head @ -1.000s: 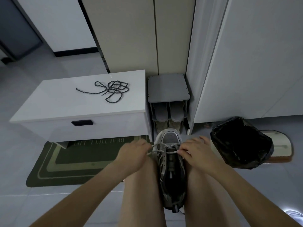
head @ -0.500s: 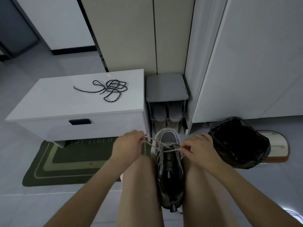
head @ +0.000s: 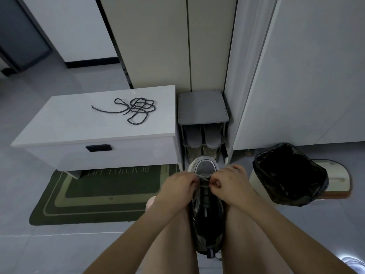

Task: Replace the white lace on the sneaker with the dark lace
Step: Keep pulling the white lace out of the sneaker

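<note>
Nearest you, the sneaker [head: 207, 214] is wedged between your knees, toe pointing to twelve o'clock. Over its toe-end eyelets your left hand [head: 178, 187] and right hand [head: 229, 184] sit close together, each grip curled and apparently pinching the white lace [head: 204, 177], which crosses between them. The lace looks threaded through those far rows, so I judge the unlacing unfinished. Pull unevenly and it may snag in an eyelet, or the shoe may twist out from between your legs. Farther off, at ten o'clock, the dark lace [head: 136, 109] lies in loose tangled loops on the white worktop [head: 69, 119]; lifted carelessly, those loops could knot.
</note>
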Tool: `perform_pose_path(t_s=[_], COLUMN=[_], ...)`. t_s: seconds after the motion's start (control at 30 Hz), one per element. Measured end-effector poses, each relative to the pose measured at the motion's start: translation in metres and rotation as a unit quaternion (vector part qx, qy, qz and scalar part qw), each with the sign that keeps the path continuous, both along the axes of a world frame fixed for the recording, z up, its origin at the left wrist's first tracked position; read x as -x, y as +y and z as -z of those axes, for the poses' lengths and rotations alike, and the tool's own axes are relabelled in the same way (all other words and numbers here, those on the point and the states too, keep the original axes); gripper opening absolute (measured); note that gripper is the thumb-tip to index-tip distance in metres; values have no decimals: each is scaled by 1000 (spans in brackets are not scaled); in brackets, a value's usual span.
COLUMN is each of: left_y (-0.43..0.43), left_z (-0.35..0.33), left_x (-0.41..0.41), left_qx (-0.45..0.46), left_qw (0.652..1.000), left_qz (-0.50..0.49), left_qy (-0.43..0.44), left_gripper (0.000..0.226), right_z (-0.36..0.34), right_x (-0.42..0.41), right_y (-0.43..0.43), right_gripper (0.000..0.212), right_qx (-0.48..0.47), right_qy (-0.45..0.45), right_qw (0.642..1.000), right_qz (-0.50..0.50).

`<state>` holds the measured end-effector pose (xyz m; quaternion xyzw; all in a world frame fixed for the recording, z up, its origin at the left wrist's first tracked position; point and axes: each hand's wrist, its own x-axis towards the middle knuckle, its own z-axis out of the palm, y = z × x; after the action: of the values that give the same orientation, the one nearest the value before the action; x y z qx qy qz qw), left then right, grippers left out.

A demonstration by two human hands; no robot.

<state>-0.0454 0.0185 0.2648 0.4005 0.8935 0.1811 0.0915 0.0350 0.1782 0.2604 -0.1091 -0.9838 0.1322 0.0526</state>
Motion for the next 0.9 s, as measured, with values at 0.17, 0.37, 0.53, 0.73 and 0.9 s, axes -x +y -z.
perform_pose_path(t_s=[0.17,0.37,0.53,0.73,0.9], left_y=[-8,-37,-65,-35,2], left_z=[-7,-26,-28,-11,-2], left_x=[18,41,59,35,23], left_qx=[-1,-11,61,37,22], left_qw=[999,994,995,999,999], left_qz=[-21,-85,-66,-21,19], left_qy=[30,66,31,20,-12], left_gripper=[15,13,10,25,34], right_z=[7,19,9,14,18], right_x=[6,14,3,-6,-9], right_y=[-11,-26,3,22,17], right_gripper=[20,15,6,11,11], right_qx=[-38,-30,83,93,107], right_qy=[-23,50,101,-11,-34], right_qw=[999,998,990,994,992], right_qz=[-23,-12,53,50,50])
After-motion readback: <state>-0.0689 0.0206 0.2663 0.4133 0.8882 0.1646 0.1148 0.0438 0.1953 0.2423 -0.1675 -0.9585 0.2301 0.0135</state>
